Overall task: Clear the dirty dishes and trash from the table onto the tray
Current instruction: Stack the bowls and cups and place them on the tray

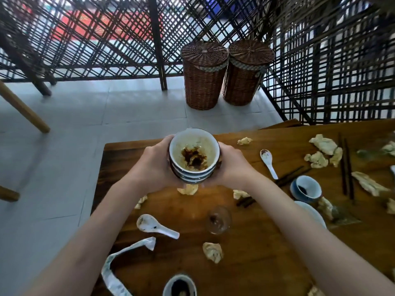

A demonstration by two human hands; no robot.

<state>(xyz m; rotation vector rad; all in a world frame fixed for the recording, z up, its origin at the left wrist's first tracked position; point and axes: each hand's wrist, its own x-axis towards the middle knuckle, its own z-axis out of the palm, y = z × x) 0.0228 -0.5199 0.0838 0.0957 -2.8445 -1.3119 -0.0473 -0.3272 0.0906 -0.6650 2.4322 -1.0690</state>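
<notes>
**Stacked bowls held in both hands above the table's far left corner**

1. Held item. I see a stack of bowls, white inside with dark blue rims, raised clear of the wooden table. The top bowl carries a dark brown sauce stain in its base.

2. Left hand. It grips the stack's left side. The fingers are curled round the bowl wall and lie close together; the thumb sits near the top rim.

3. Right hand. It grips the stack's right side in the same way, fingers wrapped round and under the lower bowls. I cannot tell how the fingertips lie beneath the stack.

4. Items on the table:
   - A white soup spoon lies near the left edge, and a torn wrapper lies just below it.
   - A small clear glass stands upright between my forearms.
   - A second spoon lies right of the right hand.
   - A small blue cup stands beside dark chopsticks.
   - Another dark-stained cup sits at the near edge.
   - Crumpled napkins are scattered across the surface.

5. Surroundings. Two lidded wicker baskets stand on the tiled floor beyond the table, against a lattice screen.
</notes>
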